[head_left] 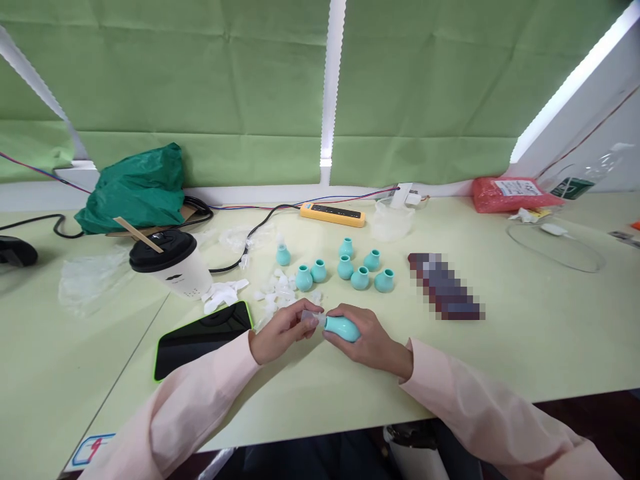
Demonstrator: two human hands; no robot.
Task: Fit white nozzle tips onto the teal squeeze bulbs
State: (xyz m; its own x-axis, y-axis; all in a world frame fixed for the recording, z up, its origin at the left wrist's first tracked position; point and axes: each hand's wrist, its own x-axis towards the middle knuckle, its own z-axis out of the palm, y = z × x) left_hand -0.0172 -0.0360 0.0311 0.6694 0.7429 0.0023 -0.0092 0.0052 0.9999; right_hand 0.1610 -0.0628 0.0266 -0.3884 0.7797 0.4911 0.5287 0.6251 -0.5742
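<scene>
My right hand point(363, 337) is closed around a teal rubber bulb point(343, 328) lying sideways just above the table. My left hand point(281, 330) pinches a small clear plastic tip point(311, 316) at the bulb's open end. Both sleeves are pale pink. Behind my hands stand several more teal bulbs point(360, 278), upright and loosely grouped. One of them point(283, 254) at the left carries a clear tip. A scatter of clear plastic tips point(277, 293) lies just beyond my left hand.
A black phone in a green case point(203, 339) lies left of my left hand. A white cup with a black lid point(173, 267), a green bag point(135, 190), a yellow power strip point(333, 213), cables and a red packet point(513, 193) sit farther back.
</scene>
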